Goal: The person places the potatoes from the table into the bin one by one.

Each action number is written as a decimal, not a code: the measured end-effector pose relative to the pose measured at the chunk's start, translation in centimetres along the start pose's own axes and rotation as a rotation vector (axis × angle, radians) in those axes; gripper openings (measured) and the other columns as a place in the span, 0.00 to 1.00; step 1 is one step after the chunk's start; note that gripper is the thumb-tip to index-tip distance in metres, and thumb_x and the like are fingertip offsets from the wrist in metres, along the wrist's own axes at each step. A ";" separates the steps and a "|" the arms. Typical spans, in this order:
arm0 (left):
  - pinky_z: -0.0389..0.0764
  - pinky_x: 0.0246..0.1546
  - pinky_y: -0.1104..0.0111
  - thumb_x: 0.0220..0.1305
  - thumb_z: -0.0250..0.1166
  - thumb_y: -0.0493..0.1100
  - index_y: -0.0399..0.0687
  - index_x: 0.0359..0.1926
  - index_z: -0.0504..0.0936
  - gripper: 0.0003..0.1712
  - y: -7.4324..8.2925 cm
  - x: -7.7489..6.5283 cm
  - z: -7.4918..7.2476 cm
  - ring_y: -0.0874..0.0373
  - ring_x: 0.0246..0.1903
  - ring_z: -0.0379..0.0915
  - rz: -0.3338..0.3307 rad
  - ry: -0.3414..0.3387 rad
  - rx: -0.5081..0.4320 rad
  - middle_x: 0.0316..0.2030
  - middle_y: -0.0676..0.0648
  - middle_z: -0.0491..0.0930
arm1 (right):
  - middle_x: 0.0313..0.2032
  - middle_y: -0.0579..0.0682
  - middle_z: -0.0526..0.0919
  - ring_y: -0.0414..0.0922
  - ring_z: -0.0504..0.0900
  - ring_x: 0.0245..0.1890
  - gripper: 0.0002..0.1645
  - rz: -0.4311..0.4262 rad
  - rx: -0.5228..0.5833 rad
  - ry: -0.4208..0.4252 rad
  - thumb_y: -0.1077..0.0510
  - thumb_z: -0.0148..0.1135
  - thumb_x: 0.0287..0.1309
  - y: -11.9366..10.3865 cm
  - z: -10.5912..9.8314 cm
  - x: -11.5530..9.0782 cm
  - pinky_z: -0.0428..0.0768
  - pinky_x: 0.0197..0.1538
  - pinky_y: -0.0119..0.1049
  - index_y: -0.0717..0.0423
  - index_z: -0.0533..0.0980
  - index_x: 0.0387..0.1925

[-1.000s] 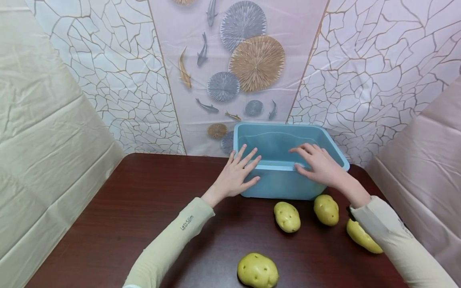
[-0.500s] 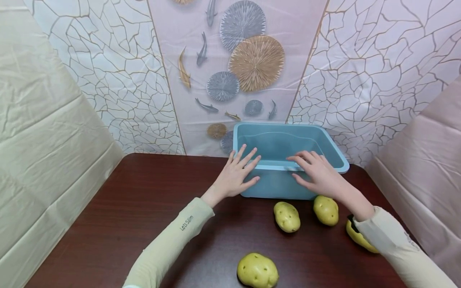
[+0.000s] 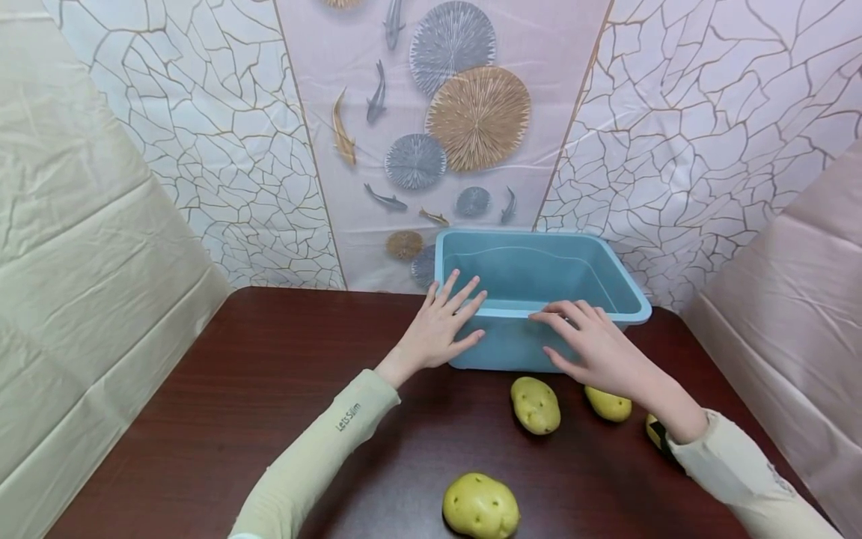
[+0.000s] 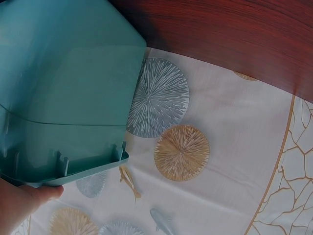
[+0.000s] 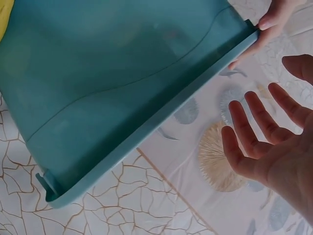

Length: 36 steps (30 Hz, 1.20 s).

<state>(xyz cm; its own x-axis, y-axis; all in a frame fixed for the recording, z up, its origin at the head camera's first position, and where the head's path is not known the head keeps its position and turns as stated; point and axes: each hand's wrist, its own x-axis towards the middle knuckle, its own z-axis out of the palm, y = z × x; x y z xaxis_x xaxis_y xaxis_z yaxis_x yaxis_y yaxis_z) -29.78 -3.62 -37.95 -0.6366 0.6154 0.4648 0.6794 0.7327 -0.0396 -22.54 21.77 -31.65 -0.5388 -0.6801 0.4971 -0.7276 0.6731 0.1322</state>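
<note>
A light blue plastic bin stands at the table's back right. My left hand lies at its front left corner, fingers spread and straight over the rim, thumb in front of the wall; in the left wrist view a fingertip touches the rim. My right hand hovers before the bin's front right, fingers loosely bent, holding nothing; in the right wrist view its palm is bare. Beneath and left of it are yellow potatoes: one fully visible, one partly under the hand, another mostly behind the wrist.
One more potato lies at the near edge of the dark wooden table. Behind the bin hangs a patterned cloth. Pale cloth screens enclose the left and right sides.
My right hand has drawn back toward me and slightly left, from over the bin's rim to in front of it, covering more of two potatoes. The left hand stays put.
</note>
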 end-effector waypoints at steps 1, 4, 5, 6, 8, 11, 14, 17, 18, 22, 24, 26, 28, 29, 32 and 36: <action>0.45 0.66 0.50 0.63 0.44 0.63 0.56 0.68 0.53 0.35 0.0 0.0 0.0 0.50 0.70 0.28 -0.003 -0.003 0.000 0.70 0.52 0.44 | 0.46 0.52 0.73 0.49 0.70 0.42 0.25 0.000 -0.002 0.002 0.57 0.62 0.45 -0.2 -0.1 0.0 0.68 0.39 0.45 0.54 0.72 0.50; 0.45 0.66 0.50 0.63 0.44 0.63 0.56 0.68 0.53 0.35 0.0 0.0 0.0 0.52 0.70 0.24 -0.003 -0.001 -0.005 0.70 0.52 0.44 | 0.46 0.52 0.73 0.49 0.70 0.43 0.26 0.005 0.003 0.003 0.57 0.62 0.45 -0.6 -0.2 -0.2 0.68 0.40 0.45 0.53 0.72 0.50; 0.45 0.66 0.50 0.63 0.43 0.63 0.56 0.68 0.53 0.35 0.0 0.0 0.0 0.52 0.70 0.24 -0.003 -0.001 -0.003 0.70 0.52 0.43 | 0.46 0.52 0.73 0.49 0.70 0.43 0.26 0.004 0.004 0.003 0.57 0.62 0.45 -0.8 -0.3 -0.3 0.68 0.40 0.45 0.53 0.72 0.50; 0.45 0.66 0.50 0.63 0.43 0.63 0.57 0.68 0.52 0.35 0.0 0.0 0.0 0.53 0.70 0.23 -0.004 -0.002 -0.002 0.70 0.52 0.43 | 0.46 0.51 0.73 0.49 0.70 0.43 0.26 0.002 0.007 0.005 0.57 0.61 0.46 -0.9 -0.3 -0.3 0.68 0.41 0.46 0.53 0.72 0.51; 0.45 0.66 0.50 0.63 0.43 0.63 0.57 0.68 0.52 0.35 0.0 0.0 0.0 0.53 0.70 0.24 -0.005 -0.002 0.000 0.70 0.53 0.43 | 0.46 0.51 0.73 0.49 0.70 0.43 0.25 -0.005 0.013 0.007 0.56 0.60 0.48 -1.2 -0.4 -0.4 0.68 0.42 0.46 0.53 0.72 0.51; 0.44 0.66 0.50 0.64 0.43 0.63 0.59 0.68 0.50 0.35 -0.1 0.0 0.0 0.53 0.70 0.23 -0.007 -0.007 0.002 0.70 0.53 0.43 | 0.47 0.51 0.73 0.48 0.69 0.44 0.24 -0.015 0.014 0.004 0.54 0.58 0.50 -1.6 -0.5 -0.5 0.67 0.45 0.46 0.53 0.71 0.52; 0.45 0.66 0.50 0.64 0.43 0.63 0.59 0.68 0.50 0.35 -0.1 0.0 0.0 0.53 0.70 0.23 -0.006 -0.008 0.006 0.70 0.52 0.43 | 0.48 0.50 0.72 0.47 0.69 0.46 0.26 -0.010 0.015 -0.015 0.53 0.57 0.50 -2.1 -0.7 -0.6 0.66 0.47 0.45 0.51 0.71 0.53; 0.45 0.66 0.49 0.64 0.43 0.63 0.58 0.68 0.50 0.35 -0.1 0.0 0.1 0.52 0.70 0.23 -0.004 -0.004 0.009 0.70 0.52 0.44 | 0.49 0.49 0.72 0.46 0.68 0.47 0.25 -0.007 0.015 -0.023 0.48 0.54 0.53 -2.7 -0.8 -0.7 0.67 0.46 0.44 0.50 0.70 0.53; 0.46 0.66 0.49 0.64 0.43 0.63 0.57 0.68 0.51 0.35 -0.1 0.0 0.1 0.52 0.70 0.24 -0.002 -0.002 0.009 0.70 0.51 0.44 | 0.49 0.49 0.72 0.46 0.68 0.47 0.24 -0.009 0.015 -0.023 0.46 0.52 0.56 -2.9 -0.8 -0.7 0.67 0.46 0.44 0.50 0.70 0.53; 0.46 0.65 0.49 0.63 0.44 0.63 0.56 0.68 0.53 0.35 -0.1 0.0 0.2 0.50 0.70 0.27 0.001 0.005 0.010 0.70 0.51 0.46 | 0.48 0.49 0.72 0.45 0.68 0.48 0.29 -0.028 0.020 -0.012 0.40 0.35 0.62 -3.6 -0.9 -0.8 0.67 0.44 0.43 0.50 0.71 0.53; 0.46 0.65 0.49 0.63 0.43 0.63 0.57 0.68 0.52 0.36 -0.1 0.0 0.2 0.50 0.70 0.28 0.001 0.004 0.016 0.70 0.51 0.45 | 0.48 0.49 0.72 0.45 0.68 0.48 0.30 -0.034 0.020 -0.014 0.39 0.32 0.63 -4.0 -1.0 -0.8 0.67 0.44 0.43 0.50 0.71 0.53; 0.46 0.66 0.49 0.63 0.43 0.64 0.58 0.68 0.50 0.36 -0.1 0.0 0.2 0.50 0.70 0.28 0.001 0.004 0.020 0.70 0.52 0.44 | 0.48 0.49 0.72 0.45 0.68 0.47 0.30 -0.037 0.023 -0.019 0.39 0.32 0.63 -4.3 -1.0 -0.9 0.68 0.44 0.43 0.50 0.70 0.53; 0.46 0.66 0.50 0.63 0.43 0.64 0.59 0.69 0.49 0.36 -0.1 0.0 0.2 0.50 0.70 0.28 0.003 0.006 0.025 0.70 0.52 0.43 | 0.48 0.48 0.72 0.44 0.68 0.47 0.31 -0.040 0.021 -0.020 0.38 0.31 0.62 -4.5 -1.1 -0.9 0.68 0.44 0.42 0.50 0.71 0.53; 0.46 0.66 0.50 0.63 0.43 0.64 0.59 0.69 0.49 0.36 -0.1 0.0 0.2 0.51 0.70 0.27 0.003 0.008 0.024 0.70 0.52 0.44 | 0.48 0.48 0.72 0.44 0.68 0.47 0.31 -0.043 0.023 -0.019 0.38 0.31 0.62 -4.7 -1.1 -0.9 0.68 0.43 0.42 0.50 0.71 0.53; 0.46 0.66 0.50 0.63 0.43 0.63 0.59 0.69 0.49 0.36 -0.1 0.0 0.2 0.52 0.70 0.25 0.004 0.012 0.019 0.70 0.51 0.45 | 0.49 0.48 0.72 0.44 0.68 0.47 0.31 -0.055 0.038 -0.011 0.38 0.31 0.62 -5.0 -1.0 -1.0 0.68 0.43 0.41 0.50 0.71 0.52; 0.45 0.66 0.50 0.64 0.43 0.63 0.59 0.69 0.48 0.36 -0.1 -0.1 0.1 0.53 0.70 0.23 0.000 0.005 0.018 0.70 0.52 0.44 | 0.48 0.48 0.73 0.44 0.68 0.47 0.30 -0.072 0.061 0.002 0.39 0.32 0.63 -5.6 -0.8 -1.0 0.68 0.44 0.42 0.51 0.72 0.51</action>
<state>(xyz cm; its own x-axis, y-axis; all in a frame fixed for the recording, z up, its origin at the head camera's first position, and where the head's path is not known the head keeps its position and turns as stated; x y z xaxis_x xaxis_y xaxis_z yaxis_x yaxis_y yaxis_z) -29.85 -3.70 -38.10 -0.6348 0.6137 0.4695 0.6727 0.7379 -0.0551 -17.56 18.96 -32.20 -0.4836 -0.7253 0.4900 -0.7887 0.6038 0.1153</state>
